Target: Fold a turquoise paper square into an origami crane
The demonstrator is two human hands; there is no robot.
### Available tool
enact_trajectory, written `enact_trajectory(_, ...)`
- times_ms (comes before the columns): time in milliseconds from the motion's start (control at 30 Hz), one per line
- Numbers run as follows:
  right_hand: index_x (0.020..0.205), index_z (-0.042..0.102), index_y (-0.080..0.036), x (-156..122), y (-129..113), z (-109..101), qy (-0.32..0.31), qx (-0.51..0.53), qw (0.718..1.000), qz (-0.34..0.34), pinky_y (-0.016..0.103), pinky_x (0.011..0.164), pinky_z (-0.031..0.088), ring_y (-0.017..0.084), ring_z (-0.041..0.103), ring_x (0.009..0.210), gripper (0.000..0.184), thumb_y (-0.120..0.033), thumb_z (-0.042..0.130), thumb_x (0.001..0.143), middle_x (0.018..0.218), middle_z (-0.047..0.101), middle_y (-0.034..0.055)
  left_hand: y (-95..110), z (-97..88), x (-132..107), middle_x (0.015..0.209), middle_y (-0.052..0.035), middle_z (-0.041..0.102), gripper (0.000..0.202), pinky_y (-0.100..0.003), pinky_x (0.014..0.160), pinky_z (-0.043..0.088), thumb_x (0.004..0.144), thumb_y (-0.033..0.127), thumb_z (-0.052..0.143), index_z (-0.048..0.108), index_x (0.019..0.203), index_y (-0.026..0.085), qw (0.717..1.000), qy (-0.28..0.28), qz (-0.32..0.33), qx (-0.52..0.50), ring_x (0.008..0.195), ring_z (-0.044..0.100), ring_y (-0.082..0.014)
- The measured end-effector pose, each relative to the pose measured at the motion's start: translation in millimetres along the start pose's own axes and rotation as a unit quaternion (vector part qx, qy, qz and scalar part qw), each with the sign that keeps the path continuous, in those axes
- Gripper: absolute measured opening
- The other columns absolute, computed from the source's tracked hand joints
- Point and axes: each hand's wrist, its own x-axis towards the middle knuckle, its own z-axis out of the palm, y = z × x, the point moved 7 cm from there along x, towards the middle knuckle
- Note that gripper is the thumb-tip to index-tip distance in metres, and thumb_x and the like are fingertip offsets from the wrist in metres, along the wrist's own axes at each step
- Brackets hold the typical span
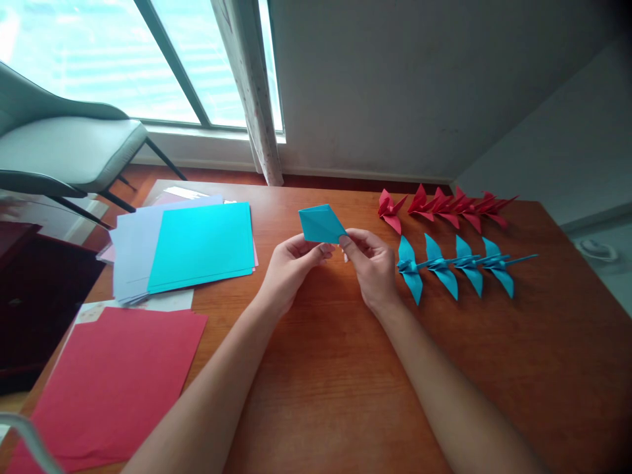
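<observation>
A small folded blue paper (320, 224), kite-shaped, is held up above the middle of the wooden table (336, 382). My left hand (291, 263) pinches its lower edge from the left. My right hand (372, 263) pinches its lower right corner with thumb and fingers. Just right of my right hand lies a row of several finished blue paper cranes (457, 266). Behind them is a row of several red paper cranes (444, 205).
A stack of flat sheets, blue on top (202, 245) over pale lilac ones (131, 253), lies at the left. Red sheets (113, 385) lie at the near left corner. A grey chair (64, 148) stands by the window, a curtain (254, 92) hangs behind the table.
</observation>
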Motion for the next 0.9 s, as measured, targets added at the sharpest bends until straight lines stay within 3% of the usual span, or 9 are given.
enact_trajectory(167,0.084,0.069,-0.021,4,5,-7,0.017,-0.021,0.999,0.023,0.026,0.058,0.046,0.014,0.059,0.064,0.017,-0.037,0.07,0.079,0.076,0.069,0.0001,6,-4.0,-1,0.094,-0.0018,0.074,0.03,-0.023,0.076,0.05,0.07,0.025,0.085,0.074,0.099,0.021,0.999,0.009,0.01,-0.041,0.083,0.066,-0.0138)
enact_trajectory(300,0.079,0.064,-0.021,4,2,-8,0.013,-0.042,0.999,0.013,0.026,0.056,0.044,0.013,0.057,0.063,0.013,-0.034,0.067,0.077,0.072,0.064,-0.0011,7,-6.2,0,0.096,-0.0036,0.072,0.028,-0.027,0.078,0.052,0.081,0.041,0.075,0.074,0.1,0.021,0.997,0.013,0.005,-0.073,0.088,0.066,-0.0164)
enact_trajectory(400,0.08,0.063,-0.021,4,3,-4,-0.007,-0.042,0.999,0.016,0.026,0.057,0.044,0.013,0.056,0.062,0.014,-0.034,0.067,0.077,0.071,0.062,-0.0019,7,-10.0,1,0.088,-0.0027,0.072,0.032,-0.025,0.075,0.051,0.08,0.047,0.076,0.074,0.095,0.02,0.998,0.046,0.026,-0.016,0.081,0.065,-0.0154)
enact_trajectory(500,0.084,0.062,-0.022,4,11,-5,0.012,0.03,0.998,0.052,0.025,0.054,0.042,0.01,0.05,0.056,0.019,-0.039,0.069,0.079,0.065,0.056,-0.0049,9,-9.7,0,0.076,-0.0013,0.07,0.029,-0.024,0.068,0.049,0.072,0.042,0.084,0.073,0.081,0.017,0.994,0.067,0.048,0.066,0.07,0.061,-0.0134)
enact_trajectory(600,0.082,0.062,-0.022,5,17,-7,0.039,0.11,0.99,0.076,0.024,0.054,0.04,0.009,0.047,0.055,0.026,-0.044,0.075,0.077,0.067,0.055,-0.0054,7,0.8,-2,0.073,-0.0012,0.069,0.026,-0.024,0.064,0.047,0.071,0.037,0.084,0.07,0.075,0.016,0.994,0.014,0.047,0.101,0.066,0.06,-0.0138)
enact_trajectory(700,0.082,0.066,-0.022,6,19,-7,0.045,0.124,0.988,0.078,0.024,0.058,0.043,0.01,0.051,0.061,0.028,-0.046,0.079,0.075,0.072,0.061,-0.0037,1,12.4,-4,0.069,-0.0006,0.068,0.022,-0.024,0.06,0.045,0.068,0.032,0.085,0.07,0.07,0.016,0.988,-0.055,0.025,0.145,0.064,0.059,-0.0146)
enact_trajectory(767,0.083,0.069,-0.022,5,16,-4,0.026,0.1,0.993,0.065,0.027,0.063,0.047,0.013,0.057,0.067,0.028,-0.047,0.078,0.076,0.076,0.066,-0.0015,0,14.2,-5,0.067,-0.0011,0.068,0.018,-0.025,0.06,0.045,0.07,0.03,0.083,0.072,0.069,0.016,0.986,-0.063,0.02,0.154,0.063,0.06,-0.015)
enact_trajectory(900,0.086,0.074,-0.023,2,9,9,-0.07,0.015,0.997,0.011,0.03,0.072,0.051,0.017,0.063,0.081,0.023,-0.046,0.074,0.081,0.084,0.072,0.0014,3,4.7,-2,0.07,-0.0031,0.071,0.018,-0.026,0.065,0.05,0.072,0.032,0.083,0.077,0.077,0.016,0.995,0.002,0.02,0.093,0.065,0.064,-0.0155)
